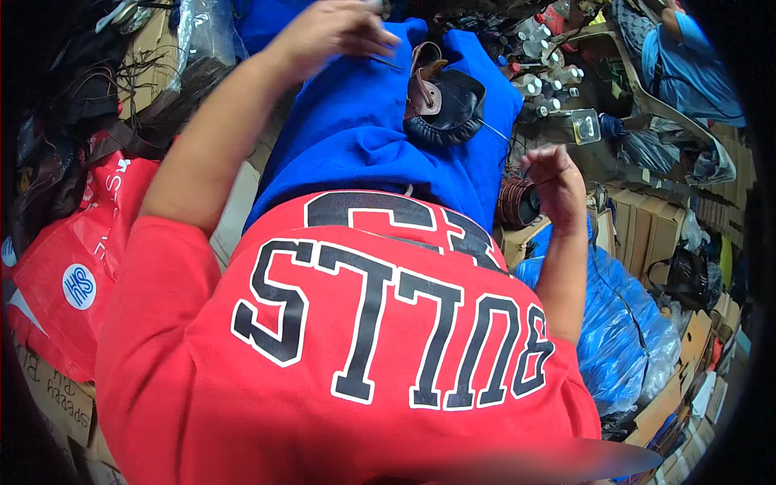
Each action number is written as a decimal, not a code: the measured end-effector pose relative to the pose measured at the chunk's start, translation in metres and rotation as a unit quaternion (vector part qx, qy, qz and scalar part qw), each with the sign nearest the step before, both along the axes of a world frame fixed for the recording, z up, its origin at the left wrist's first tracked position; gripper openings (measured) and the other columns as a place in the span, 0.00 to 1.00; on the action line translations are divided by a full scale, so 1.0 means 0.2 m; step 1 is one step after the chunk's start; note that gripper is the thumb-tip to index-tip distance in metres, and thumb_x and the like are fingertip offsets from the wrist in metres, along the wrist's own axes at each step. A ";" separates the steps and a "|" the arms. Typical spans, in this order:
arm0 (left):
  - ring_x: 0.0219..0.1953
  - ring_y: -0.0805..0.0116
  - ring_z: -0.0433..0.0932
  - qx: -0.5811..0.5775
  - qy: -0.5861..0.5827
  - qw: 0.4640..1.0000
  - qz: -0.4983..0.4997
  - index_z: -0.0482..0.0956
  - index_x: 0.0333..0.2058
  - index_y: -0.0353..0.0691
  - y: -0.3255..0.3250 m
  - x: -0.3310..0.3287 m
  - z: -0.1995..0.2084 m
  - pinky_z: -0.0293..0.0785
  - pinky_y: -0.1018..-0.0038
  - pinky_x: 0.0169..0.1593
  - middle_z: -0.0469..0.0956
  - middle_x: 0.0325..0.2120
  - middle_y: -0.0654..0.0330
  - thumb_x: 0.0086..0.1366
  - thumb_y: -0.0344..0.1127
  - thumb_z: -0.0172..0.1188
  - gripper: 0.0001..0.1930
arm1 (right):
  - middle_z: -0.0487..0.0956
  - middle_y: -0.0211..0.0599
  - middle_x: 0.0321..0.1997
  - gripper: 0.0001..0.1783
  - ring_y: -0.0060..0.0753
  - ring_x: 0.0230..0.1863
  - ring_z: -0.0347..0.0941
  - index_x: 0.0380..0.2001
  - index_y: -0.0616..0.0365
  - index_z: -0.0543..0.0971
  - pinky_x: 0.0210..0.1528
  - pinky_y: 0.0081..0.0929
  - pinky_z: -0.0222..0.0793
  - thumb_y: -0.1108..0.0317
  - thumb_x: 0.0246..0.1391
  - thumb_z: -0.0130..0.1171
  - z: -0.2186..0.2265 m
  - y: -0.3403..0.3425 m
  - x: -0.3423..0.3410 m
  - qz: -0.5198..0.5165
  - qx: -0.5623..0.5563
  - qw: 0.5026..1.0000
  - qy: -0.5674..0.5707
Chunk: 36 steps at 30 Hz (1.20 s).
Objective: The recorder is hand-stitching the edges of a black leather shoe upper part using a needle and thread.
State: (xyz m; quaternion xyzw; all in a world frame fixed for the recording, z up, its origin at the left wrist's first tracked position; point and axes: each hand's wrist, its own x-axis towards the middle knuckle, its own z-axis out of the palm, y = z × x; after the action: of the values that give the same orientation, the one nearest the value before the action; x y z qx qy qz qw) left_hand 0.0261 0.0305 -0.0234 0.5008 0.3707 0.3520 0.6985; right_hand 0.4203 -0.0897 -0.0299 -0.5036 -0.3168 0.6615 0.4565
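Observation:
On my lap, over the blue trousers (pixel 347 121), rests a black shoe (pixel 457 101) with a gathered edge and a brown leather flap with metal eyelets (pixel 427 99). A pale taut thread (pixel 495 130) leaves the shoe's right side and runs toward my right hand (pixel 559 182). That hand is raised to the right of the shoe, its fingers pinched together at the thread's end. Up and to the left of the shoe, my left hand (pixel 335 34) is lifted with curled fingers. A thin dark piece shows below its fingers, but what it grips is unclear.
Several small bottles (pixel 550 89) and a clear square container (pixel 580 126) stand at the far right. A brown roll (pixel 517 202) sits beside my right hand. Blue plastic bags (pixel 614 323) and cardboard (pixel 647 230) lie right, a red bag (pixel 73 250) left. Another person's blue clothing (pixel 687 73) shows far right.

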 end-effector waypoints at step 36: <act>0.34 0.54 0.77 0.511 0.453 0.728 -0.062 0.78 0.34 0.43 -0.13 0.26 -0.03 0.74 0.62 0.37 0.73 0.31 0.58 0.41 0.41 0.71 0.20 | 0.71 0.16 0.24 0.10 0.09 0.26 0.59 0.24 0.54 0.76 0.29 0.14 0.52 0.61 0.50 0.63 0.04 0.01 -0.31 0.097 -0.045 0.979 -0.175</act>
State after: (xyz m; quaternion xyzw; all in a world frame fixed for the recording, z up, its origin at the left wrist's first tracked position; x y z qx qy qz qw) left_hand 0.0777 0.0037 -0.0286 0.9040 0.3752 0.1754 0.1059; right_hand 0.3581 -0.0884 -0.0212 -0.5982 -0.4093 0.6179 0.3047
